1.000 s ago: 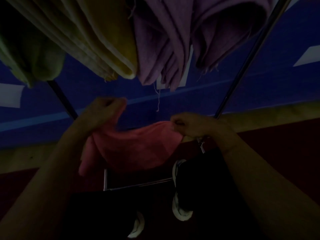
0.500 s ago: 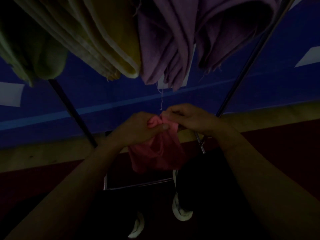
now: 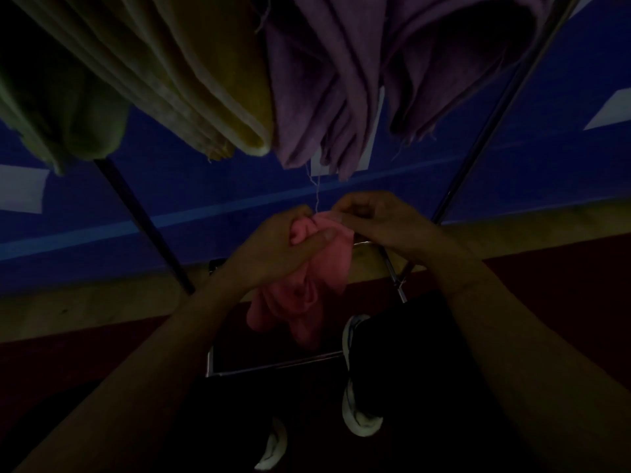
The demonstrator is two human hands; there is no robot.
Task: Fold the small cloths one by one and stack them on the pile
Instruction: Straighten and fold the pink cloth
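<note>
A small pink cloth (image 3: 307, 295) hangs doubled over in front of me in dim light. My left hand (image 3: 273, 250) grips its upper part, thumb laid across the folded top. Close beside it, my right hand (image 3: 379, 220) pinches the cloth's top edge. The two hands nearly touch. The cloth's lower part droops loose below my left hand. No pile of folded cloths shows in this view.
Yellow-green cloths (image 3: 191, 73) and purple cloths (image 3: 341, 83) hang from above on a metal rack whose legs (image 3: 478, 138) slant down either side. A rack frame (image 3: 273, 367) lies low by my shoes (image 3: 358, 404). A blue wall stands behind.
A second ago my hands were apart with the pink cloth spread between them. They have come together at the top, doubling the cloth, and it now hangs bunched below.
</note>
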